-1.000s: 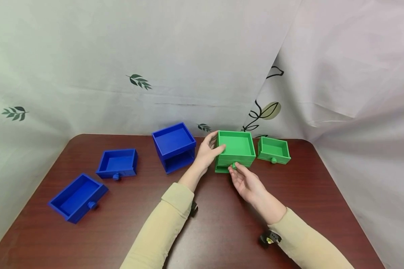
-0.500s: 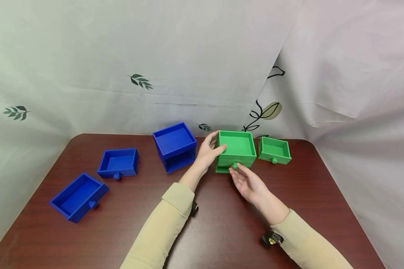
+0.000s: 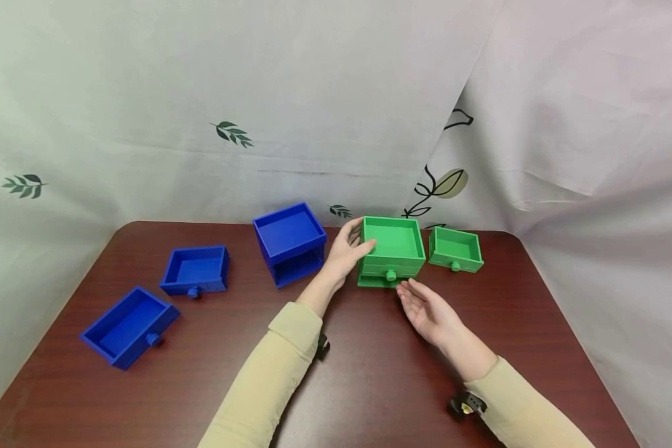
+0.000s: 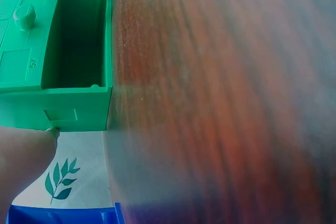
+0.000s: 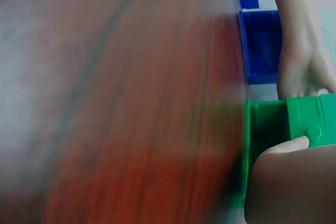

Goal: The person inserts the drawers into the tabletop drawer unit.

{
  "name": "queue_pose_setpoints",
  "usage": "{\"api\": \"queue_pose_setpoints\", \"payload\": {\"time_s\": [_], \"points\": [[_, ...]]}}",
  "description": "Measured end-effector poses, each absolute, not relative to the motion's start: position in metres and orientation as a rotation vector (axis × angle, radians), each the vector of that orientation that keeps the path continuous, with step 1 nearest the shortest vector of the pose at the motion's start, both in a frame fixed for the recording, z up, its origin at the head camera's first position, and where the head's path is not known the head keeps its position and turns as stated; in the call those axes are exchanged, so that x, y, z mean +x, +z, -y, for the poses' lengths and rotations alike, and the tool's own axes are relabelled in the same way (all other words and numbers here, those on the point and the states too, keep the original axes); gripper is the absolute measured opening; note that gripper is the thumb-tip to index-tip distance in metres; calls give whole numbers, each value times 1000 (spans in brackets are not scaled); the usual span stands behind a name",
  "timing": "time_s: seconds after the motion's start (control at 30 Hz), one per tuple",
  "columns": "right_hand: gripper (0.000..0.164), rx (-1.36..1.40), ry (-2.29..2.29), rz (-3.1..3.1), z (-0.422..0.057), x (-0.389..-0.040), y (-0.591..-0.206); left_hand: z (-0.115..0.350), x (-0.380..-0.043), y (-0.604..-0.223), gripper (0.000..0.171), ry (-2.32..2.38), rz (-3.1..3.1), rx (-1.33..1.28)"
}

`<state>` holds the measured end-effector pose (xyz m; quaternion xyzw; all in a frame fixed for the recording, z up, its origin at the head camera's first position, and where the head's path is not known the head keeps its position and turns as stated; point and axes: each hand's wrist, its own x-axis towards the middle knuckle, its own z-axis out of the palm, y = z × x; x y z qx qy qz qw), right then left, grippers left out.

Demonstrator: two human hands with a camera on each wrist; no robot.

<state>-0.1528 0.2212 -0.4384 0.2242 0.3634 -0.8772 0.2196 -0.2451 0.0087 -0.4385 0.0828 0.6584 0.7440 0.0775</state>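
A small green drawer cabinet (image 3: 394, 239) with a tray-like top stands at the back of the table. Its upper drawer front with a round knob (image 3: 391, 275) sits in place. Below that, the lower slot (image 4: 79, 40) gapes open in the left wrist view. My left hand (image 3: 344, 254) holds the cabinet by its left side, thumb over the top rim. My right hand (image 3: 430, 314) hovers just in front of the cabinet's lower right corner, palm turned inward, fingers relaxed and holding nothing. Right of the cabinet lies a loose green drawer (image 3: 458, 249) with its knob toward me.
A blue cabinet (image 3: 290, 233) with an open front stands left of the green one. Two loose blue drawers (image 3: 196, 270) lie on the table's (image 3: 358, 386) left side. Pale patterned cloth (image 3: 291, 93) hangs behind the table.
My right hand has let go of the upper drawer's knob and drawn back a little to the right. My left hand keeps its hold on the cabinet.
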Motion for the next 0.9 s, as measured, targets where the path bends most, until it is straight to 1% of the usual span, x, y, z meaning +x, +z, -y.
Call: {"api": "queue_pose_setpoints", "payload": {"time_s": [0.37, 0.9], "points": [[34, 675, -2449, -994, -244, -153, -436, -8, -246, -440, 72, 2213, -1971, 232], [33, 796, -2513, -836, -288, -163, -435, -10, -246, -441, 73, 2239, -1943, 226]]}}
